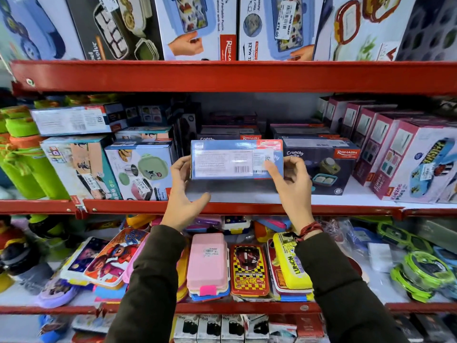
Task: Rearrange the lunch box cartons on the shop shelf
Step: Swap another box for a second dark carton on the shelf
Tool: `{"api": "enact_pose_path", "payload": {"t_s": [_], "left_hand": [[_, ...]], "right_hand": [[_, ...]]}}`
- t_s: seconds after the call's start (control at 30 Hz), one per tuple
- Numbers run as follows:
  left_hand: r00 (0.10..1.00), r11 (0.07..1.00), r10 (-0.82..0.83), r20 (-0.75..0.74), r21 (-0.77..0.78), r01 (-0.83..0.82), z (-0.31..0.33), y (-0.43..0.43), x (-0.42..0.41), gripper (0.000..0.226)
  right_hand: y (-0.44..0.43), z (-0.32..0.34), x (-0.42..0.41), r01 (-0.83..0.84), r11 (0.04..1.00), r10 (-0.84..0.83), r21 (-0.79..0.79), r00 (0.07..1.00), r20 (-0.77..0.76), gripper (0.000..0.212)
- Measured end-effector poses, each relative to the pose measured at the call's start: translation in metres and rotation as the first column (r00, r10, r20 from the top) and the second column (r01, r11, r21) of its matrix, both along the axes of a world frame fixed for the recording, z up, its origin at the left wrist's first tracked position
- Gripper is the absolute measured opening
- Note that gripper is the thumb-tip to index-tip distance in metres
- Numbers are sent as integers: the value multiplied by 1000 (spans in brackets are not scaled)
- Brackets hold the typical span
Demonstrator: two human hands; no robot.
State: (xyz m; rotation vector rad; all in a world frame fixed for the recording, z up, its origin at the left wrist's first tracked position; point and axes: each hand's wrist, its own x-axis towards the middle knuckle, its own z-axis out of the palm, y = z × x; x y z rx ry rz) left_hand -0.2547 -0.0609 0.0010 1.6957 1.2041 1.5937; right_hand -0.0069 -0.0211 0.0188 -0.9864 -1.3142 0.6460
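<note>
A blue lunch box carton (222, 159) with a white label and barcode facing me hangs above a gap on the middle shelf (237, 206). My left hand (183, 194) grips its left end, thumb below. My right hand (291, 184) holds its right end, fingers over the front face. Both arms wear dark sleeves; a red thread band is on the right wrist. Dark "Crunchy" cartons (321, 164) stand right of the gap, and light blue cartons (141, 169) stand on its left. More dark cartons (230, 133) are stacked behind the held one.
Pink-sided cartons (405, 159) lean at the far right of the middle shelf, green bottles (29, 164) at the far left. Large cartons (197, 28) fill the top shelf. Loose plastic lunch boxes (207, 263) crowd the shelf below.
</note>
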Motion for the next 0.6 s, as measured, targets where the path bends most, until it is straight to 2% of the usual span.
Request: {"api": "enact_pose_path", "payload": {"t_s": [0.1, 0.2, 0.3, 0.43, 0.6], "left_hand": [[998, 998, 53, 17, 29, -54, 5, 8, -2, 65], [993, 993, 114, 1, 25, -114, 10, 19, -1, 56], [973, 973, 229, -38, -16, -230, 11, 32, 4, 57], [947, 943, 310, -86, -96, -317, 11, 46, 11, 60], [952, 933, 284, -117, -193, -302, 2, 59, 11, 55]], "right_hand": [[1, 5, -1, -75, 997, 75, -3, 997, -15, 36], [7, 1, -2, -133, 991, 133, -11, 990, 49, 48], [23, -14, -7, -80, 996, 84, -35, 982, 169, 68], [44, -29, -18, 13, 998, 6, -69, 963, 269, 70], [50, -29, -28, 78, 991, -41, -105, 946, 321, 67]]}}
